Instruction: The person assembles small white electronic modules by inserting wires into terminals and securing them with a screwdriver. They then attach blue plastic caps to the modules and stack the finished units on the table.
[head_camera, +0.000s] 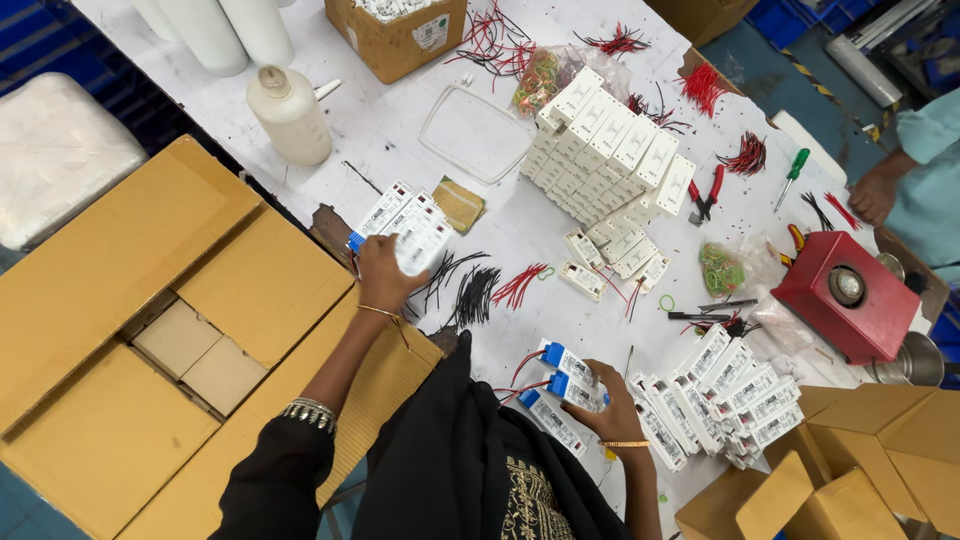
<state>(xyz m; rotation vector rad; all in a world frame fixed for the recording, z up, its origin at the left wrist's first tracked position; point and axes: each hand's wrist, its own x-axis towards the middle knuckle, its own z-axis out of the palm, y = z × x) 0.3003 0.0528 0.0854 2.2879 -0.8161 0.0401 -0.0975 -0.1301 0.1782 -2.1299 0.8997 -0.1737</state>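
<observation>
Bare table (520, 225) mid-gap; module stack (610, 150), wire bundles (480, 290) flank it.

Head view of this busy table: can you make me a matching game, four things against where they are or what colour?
Things:
1. left hand
2. right hand
3. screwdriver
4. bottle

Descriptions:
A. green handle, far right
B. white, near the top left
C. on a flat row of white modules
D. on modules with blue ends and red wires

Pairs: 1-C, 2-D, 3-A, 4-B
</observation>
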